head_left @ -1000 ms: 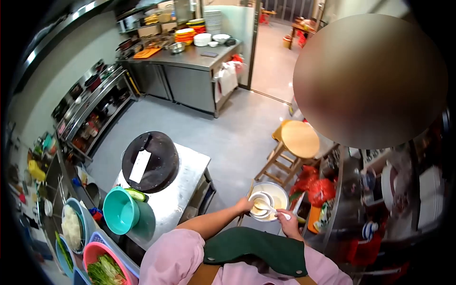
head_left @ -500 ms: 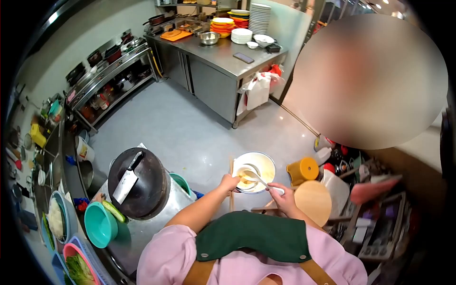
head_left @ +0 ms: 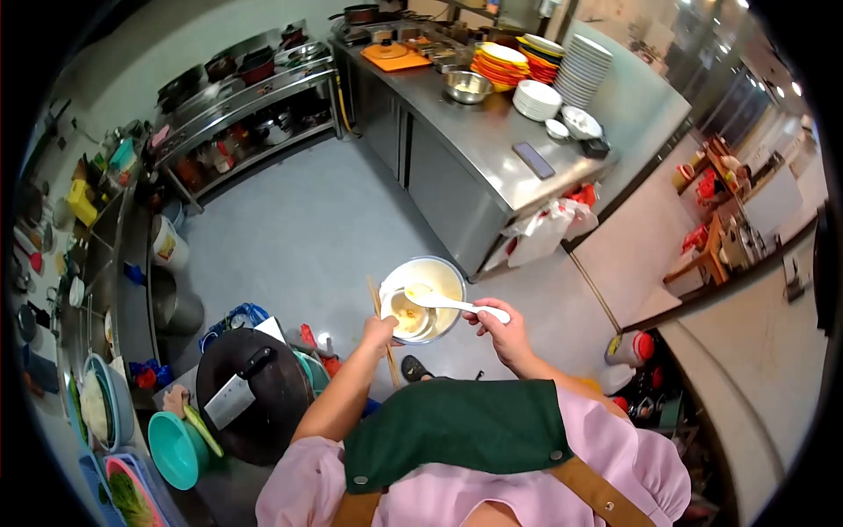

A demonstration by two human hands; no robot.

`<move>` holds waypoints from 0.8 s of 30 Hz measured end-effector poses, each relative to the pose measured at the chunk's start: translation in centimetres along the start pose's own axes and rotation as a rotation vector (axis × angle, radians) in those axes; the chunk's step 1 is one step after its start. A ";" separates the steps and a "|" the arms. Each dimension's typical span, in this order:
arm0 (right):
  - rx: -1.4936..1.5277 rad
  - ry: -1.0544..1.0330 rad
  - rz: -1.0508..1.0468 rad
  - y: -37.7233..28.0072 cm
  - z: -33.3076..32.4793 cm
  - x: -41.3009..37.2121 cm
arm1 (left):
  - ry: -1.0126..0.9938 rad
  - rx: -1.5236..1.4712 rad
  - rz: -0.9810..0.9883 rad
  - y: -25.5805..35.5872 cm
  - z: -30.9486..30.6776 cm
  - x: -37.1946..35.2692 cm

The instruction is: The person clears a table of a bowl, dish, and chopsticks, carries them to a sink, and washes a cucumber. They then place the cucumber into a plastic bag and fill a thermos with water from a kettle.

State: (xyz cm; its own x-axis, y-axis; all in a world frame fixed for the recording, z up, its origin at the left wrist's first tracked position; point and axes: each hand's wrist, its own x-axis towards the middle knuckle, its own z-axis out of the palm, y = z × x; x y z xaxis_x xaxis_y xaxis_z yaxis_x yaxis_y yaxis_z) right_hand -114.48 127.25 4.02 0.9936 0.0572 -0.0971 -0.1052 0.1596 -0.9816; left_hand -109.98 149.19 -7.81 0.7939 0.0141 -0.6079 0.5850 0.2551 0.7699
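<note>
A large white basin with a blue rim [head_left: 450, 279] is in front of my body. Inside its near left part is a smaller white bowl [head_left: 409, 318] with some yellowish food at the bottom. My left hand [head_left: 379, 331] is closed at the bowls' left edge, with wooden chopsticks [head_left: 376, 299] running past it; which rim its fingers grip is hard to tell. My right hand [head_left: 502, 330] holds a white spoon [head_left: 452, 304] by its handle, the spoon's head over the small bowl with something pale yellow in it.
At the left, a cleaver [head_left: 230, 402] lies on a round dark board [head_left: 285, 400], beside a teal bowl [head_left: 178, 450]. A steel counter [head_left: 474, 132] ahead carries stacked plates [head_left: 583, 72] and a phone [head_left: 533, 161]. Bottles [head_left: 629, 349] stand at the right.
The view has swung to the right. The spoon's head has risen from inside the small bowl to above it. The yellow stool and the round wooden board at the right are out of view.
</note>
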 end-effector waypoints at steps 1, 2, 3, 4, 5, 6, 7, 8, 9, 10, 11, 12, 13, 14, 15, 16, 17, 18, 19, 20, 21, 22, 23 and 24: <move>-0.013 -0.025 0.023 -0.5 0.4 1.9 | -0.007 -0.020 -0.038 1.3 -0.4 1.4; -0.034 -0.036 0.006 -1.1 1.1 4.2 | 0.004 -0.042 -0.060 2.7 -1.6 2.6; -0.048 -0.077 -0.020 -1.9 2.3 7.2 | 0.009 -0.064 -0.021 3.8 -2.2 4.0; -0.113 -0.096 -0.048 -2.4 3.2 9.5 | 0.015 -0.096 0.012 4.3 -3.2 5.9; -0.109 -0.121 -0.031 -2.8 4.0 11.7 | 0.014 -0.067 0.000 6.6 -3.6 5.5; -0.076 -0.082 -0.028 -3.4 5.5 13.4 | 0.018 -0.095 0.039 7.8 -4.3 6.3; -0.024 -0.069 -0.003 -3.6 6.7 15.2 | 0.062 -0.092 0.065 9.1 -5.1 7.4; -0.008 -0.031 -0.031 -3.1 7.7 17.2 | 0.062 -0.148 0.115 9.9 -6.4 8.8; 0.086 -0.067 -0.041 -2.6 8.6 19.3 | 0.138 -0.113 0.124 11.9 -7.4 9.5; 0.091 -0.085 -0.065 -2.1 9.4 21.3 | 0.198 -0.070 0.127 13.9 -8.6 9.8; 0.074 -0.116 -0.094 -2.3 10.7 22.9 | 0.253 -0.103 0.145 14.9 -10.1 10.6; 0.067 -0.149 -0.093 -2.2 12.2 25.1 | 0.269 -0.116 0.162 16.0 -11.4 11.7; 0.059 -0.201 -0.080 -2.2 13.9 27.4 | 0.275 -0.127 0.180 17.3 -12.8 13.1; 0.051 -0.248 -0.066 -2.2 15.6 29.8 | 0.305 -0.148 0.199 18.5 -14.4 14.5; 0.050 -0.287 -0.067 -2.0 17.5 32.4 | 0.350 -0.158 0.223 19.4 -16.2 15.7; 0.035 -0.345 -0.055 -1.7 19.7 35.0 | 0.396 -0.169 0.242 20.1 -18.0 16.9; 0.018 -0.406 -0.041 -1.5 21.9 37.6 | 0.444 -0.180 0.202 21.0 -19.8 18.0; 0.040 -0.462 -0.022 -1.3 24.4 39.8 | 0.477 -0.213 0.211 22.1 -21.3 18.3; 0.052 -0.524 0.018 -1.1 27.1 42.3 | 0.543 -0.270 0.221 23.4 -23.1 18.3; 0.068 -0.576 0.067 -1.0 29.5 44.4 | 0.607 -0.320 0.222 24.5 -24.7 18.2; 0.074 -0.624 0.092 -1.3 32.4 46.0 | 0.679 -0.349 0.207 25.1 -26.6 18.4; 0.080 -0.661 0.104 -1.4 35.6 47.6 | 0.716 -0.363 0.210 26.1 -28.7 18.1; 0.061 -0.730 0.088 -1.4 38.4 49.1 | 0.784 -0.412 0.225 26.7 -30.5 17.5; 0.034 -0.794 0.073 -1.5 41.0 50.4 | 0.847 -0.467 0.236 26.8 -32.0 17.0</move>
State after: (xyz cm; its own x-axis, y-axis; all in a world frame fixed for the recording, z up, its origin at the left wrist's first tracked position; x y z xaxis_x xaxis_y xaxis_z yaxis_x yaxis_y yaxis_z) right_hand -65.96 170.34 7.32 0.6592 0.7519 -0.0023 -0.1829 0.1574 -0.9704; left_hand -86.07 187.17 -3.69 0.3947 0.7523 -0.5275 0.1594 0.5093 0.8457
